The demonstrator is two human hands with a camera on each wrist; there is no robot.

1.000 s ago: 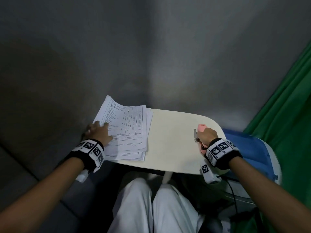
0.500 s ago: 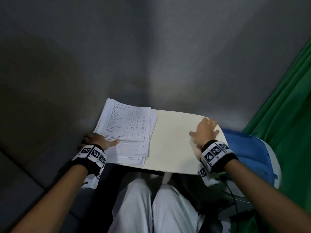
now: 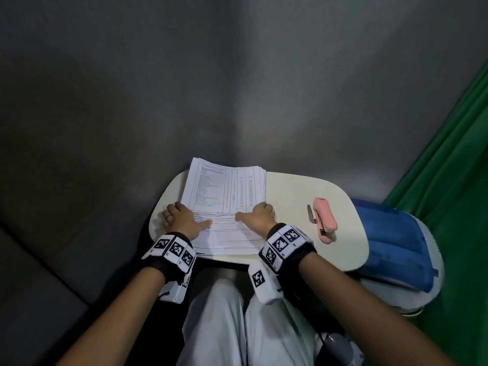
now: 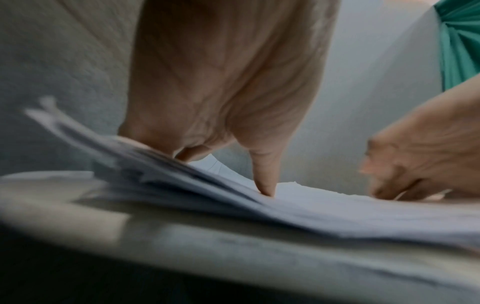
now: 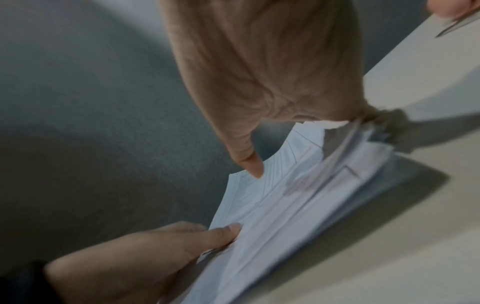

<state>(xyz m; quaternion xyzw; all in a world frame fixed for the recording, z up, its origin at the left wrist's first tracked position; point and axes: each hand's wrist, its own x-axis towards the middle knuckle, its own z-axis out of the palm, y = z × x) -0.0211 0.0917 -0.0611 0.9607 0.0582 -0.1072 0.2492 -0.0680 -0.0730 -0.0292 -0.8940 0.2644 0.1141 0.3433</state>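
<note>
Squaring paper stack [image 3: 227, 191] | my left hand [image 3: 182, 220], right hand [image 3: 257, 216] pinching its side edges | loose floppy sheets, likely to slide; clamp both sides.

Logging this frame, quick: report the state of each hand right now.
Left hand: grips the paper stack at its left edge, thumb on top.
Right hand: grips the paper stack at its right edge, thumb on top.

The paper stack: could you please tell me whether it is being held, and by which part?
Both hands hold the paper stack: left hand on its left edge, right hand on its right edge.
</note>
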